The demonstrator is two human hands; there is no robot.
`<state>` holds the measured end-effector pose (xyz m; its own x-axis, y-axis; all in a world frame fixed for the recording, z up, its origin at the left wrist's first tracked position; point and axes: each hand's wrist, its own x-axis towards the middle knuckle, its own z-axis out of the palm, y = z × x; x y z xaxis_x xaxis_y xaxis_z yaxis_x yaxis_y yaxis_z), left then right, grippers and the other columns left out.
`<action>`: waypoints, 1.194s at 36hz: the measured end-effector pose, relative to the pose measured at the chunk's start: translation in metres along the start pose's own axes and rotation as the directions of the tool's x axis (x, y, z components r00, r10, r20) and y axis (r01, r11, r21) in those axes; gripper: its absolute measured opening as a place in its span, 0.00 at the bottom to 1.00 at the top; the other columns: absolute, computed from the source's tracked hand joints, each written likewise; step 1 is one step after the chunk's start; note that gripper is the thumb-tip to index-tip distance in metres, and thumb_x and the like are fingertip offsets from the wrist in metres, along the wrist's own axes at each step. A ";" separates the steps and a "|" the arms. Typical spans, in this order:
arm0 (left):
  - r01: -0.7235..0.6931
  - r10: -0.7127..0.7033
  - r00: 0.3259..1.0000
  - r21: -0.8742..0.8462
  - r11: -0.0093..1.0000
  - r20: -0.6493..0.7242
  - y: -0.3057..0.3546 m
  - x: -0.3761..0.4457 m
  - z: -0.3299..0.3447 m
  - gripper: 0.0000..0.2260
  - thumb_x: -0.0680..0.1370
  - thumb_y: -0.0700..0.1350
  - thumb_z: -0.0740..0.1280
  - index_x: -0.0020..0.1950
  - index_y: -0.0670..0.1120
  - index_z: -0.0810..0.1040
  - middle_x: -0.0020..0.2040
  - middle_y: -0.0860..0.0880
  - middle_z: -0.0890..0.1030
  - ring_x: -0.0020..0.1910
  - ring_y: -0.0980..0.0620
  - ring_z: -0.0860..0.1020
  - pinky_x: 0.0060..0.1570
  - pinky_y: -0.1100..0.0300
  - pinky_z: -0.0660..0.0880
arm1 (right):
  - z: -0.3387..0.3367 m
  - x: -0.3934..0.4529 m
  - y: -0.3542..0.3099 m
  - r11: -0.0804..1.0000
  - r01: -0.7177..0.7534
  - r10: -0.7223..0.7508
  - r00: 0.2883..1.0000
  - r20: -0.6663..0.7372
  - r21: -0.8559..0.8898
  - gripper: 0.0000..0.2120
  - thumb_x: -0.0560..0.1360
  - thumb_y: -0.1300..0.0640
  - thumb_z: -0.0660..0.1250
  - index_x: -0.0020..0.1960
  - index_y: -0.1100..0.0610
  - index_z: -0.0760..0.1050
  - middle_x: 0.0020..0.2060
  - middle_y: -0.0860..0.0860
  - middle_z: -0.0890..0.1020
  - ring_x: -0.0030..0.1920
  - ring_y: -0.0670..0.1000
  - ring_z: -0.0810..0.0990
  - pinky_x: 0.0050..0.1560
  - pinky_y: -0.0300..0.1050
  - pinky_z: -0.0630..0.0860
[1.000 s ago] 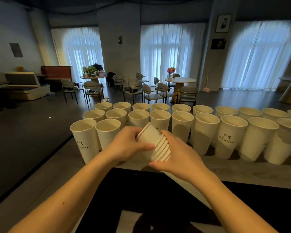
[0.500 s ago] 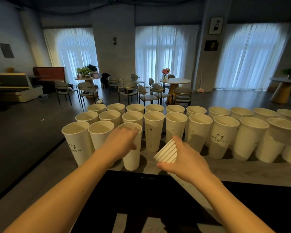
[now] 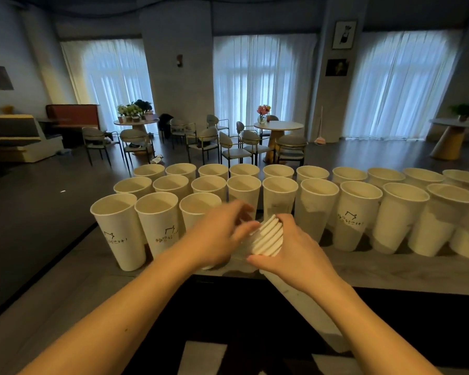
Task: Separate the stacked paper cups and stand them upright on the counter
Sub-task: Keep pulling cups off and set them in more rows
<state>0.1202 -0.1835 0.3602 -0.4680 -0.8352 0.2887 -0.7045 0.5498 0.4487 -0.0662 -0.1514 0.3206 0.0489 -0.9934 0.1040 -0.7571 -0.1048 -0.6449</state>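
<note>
My right hand grips a nested stack of white paper cups, tilted with its rims pointing up and to the left; the stack's body runs down under my right wrist. My left hand, blurred by motion, has its thumb and curled fingers at the rim end of the stack, pinching the top cup. Several separated cups stand upright in rows on the grey counter. The nearest row's third cup stands just behind my left hand.
The upright cups fill the counter from the left end to the right edge of view. A strip of bare counter runs in front of them on the right. Below the counter's near edge lies a dark surface. Chairs and round tables stand in the room beyond.
My left hand let go of the cup it set down in the front row and came back right to the stack's rims. My right hand lifted the stack slightly toward it.
</note>
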 end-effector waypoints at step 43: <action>-0.062 0.018 0.996 0.546 0.836 0.085 -0.005 0.053 0.024 0.20 0.74 0.56 0.70 0.62 0.49 0.73 0.59 0.47 0.80 0.58 0.47 0.77 0.61 0.51 0.72 | -0.046 -0.012 0.044 0.999 -0.041 0.041 0.999 0.016 -0.018 0.53 0.66 0.32 0.75 0.80 0.40 0.47 0.73 0.46 0.68 0.69 0.50 0.70 0.66 0.50 0.71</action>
<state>0.0859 -0.2299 0.3531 -0.5244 -0.8216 0.2234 -0.8509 0.5148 -0.1044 -0.1303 -0.1417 0.3259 0.0280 -0.9975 0.0651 -0.7700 -0.0631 -0.6349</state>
